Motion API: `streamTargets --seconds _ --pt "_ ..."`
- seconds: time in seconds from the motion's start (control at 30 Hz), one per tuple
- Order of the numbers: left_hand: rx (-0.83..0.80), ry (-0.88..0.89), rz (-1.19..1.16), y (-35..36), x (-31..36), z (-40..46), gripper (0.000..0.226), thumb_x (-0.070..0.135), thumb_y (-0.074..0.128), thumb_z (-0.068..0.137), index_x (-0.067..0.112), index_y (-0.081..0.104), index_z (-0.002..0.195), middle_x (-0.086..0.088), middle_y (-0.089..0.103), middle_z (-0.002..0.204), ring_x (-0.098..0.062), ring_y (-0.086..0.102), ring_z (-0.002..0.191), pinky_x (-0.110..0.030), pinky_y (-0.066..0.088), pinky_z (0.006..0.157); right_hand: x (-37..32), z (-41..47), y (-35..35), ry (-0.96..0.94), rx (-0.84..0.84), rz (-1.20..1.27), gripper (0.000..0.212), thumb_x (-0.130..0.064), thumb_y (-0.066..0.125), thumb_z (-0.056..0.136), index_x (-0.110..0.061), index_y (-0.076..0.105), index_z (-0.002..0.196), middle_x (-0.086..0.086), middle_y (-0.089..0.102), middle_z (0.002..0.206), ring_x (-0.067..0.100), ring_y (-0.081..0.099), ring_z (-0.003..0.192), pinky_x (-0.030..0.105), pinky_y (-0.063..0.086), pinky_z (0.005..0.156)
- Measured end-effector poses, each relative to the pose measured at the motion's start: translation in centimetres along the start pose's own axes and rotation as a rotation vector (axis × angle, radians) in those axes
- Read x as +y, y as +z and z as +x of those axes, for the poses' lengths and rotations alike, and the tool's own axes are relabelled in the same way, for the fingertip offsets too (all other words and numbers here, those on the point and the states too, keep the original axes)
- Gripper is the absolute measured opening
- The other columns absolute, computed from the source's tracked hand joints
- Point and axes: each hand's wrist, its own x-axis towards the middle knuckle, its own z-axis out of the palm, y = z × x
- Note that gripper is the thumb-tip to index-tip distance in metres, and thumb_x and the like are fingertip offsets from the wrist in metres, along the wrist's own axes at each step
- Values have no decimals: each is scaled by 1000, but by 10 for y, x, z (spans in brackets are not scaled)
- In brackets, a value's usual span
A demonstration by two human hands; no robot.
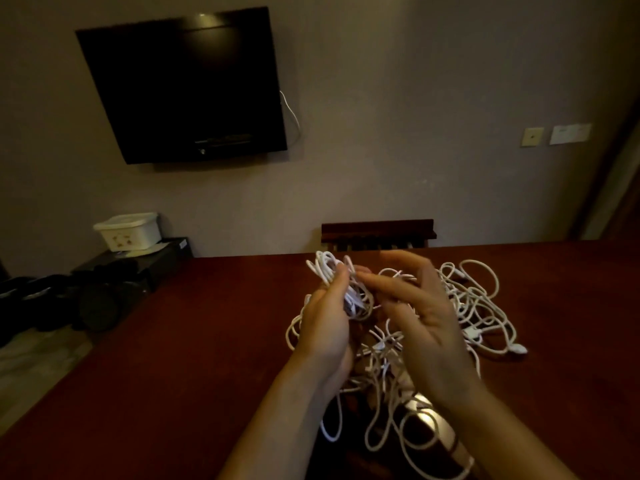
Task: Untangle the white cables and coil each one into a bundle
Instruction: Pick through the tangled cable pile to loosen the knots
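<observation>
Gripping a partly wound bundle of white cable (341, 289), the left hand (325, 327) holds it raised above the dark red tabletop (194, 358), fingers curled round the loops. The right hand (412, 317) sits just beside it, fingers extended and loosely spread, motion-blurred; whether it pinches a strand cannot be told. Beneath and to the right lies the remaining tangle of white cables (478, 306) (connectors visible at its right edge), spread on the tabletop. On the wall behind hangs a dark television (183, 88). A white lidded box (130, 231) stands at left.
</observation>
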Motion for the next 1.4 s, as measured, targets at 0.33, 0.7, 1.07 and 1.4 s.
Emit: streamTargets --seconds 0.33,0.7,1.07,1.4 --pt "-270 -62 -31 -11 3 -2 32 46 50 91 17 61 87 -1 43 64 -11 31 50 -27 11 52 -9 8 -9 214 67 155 26 -33 68 94 -27 73 118 -5 75 109 12 73 101 37 63 85" --pt "-281 -66 31 -7 3 -4 76 77 25 97 31 85 101 -3 78 121 -16 73 116 -37 54 100 -14 2 0 14 3 -61 19 -15 80 87 -26 71 100 -10 64 94 16 67 76 23 57 64" --pt "-315 -89 -81 -18 8 5 46 60 44 99 18 55 85 4 31 57 -5 25 41 -18 18 39 -4 14 -24 294 269 160 26 -14 54 106 -32 72 113 -4 69 107 12 67 94 29 55 75" --pt "-430 -105 -123 -25 12 6 49 57 44 101 20 50 70 7 30 47 -3 23 33 -16 19 33 11 7 -1 131 -55 -181 17 -26 67 98 -38 75 107 -13 57 102 6 60 90 31 57 76"
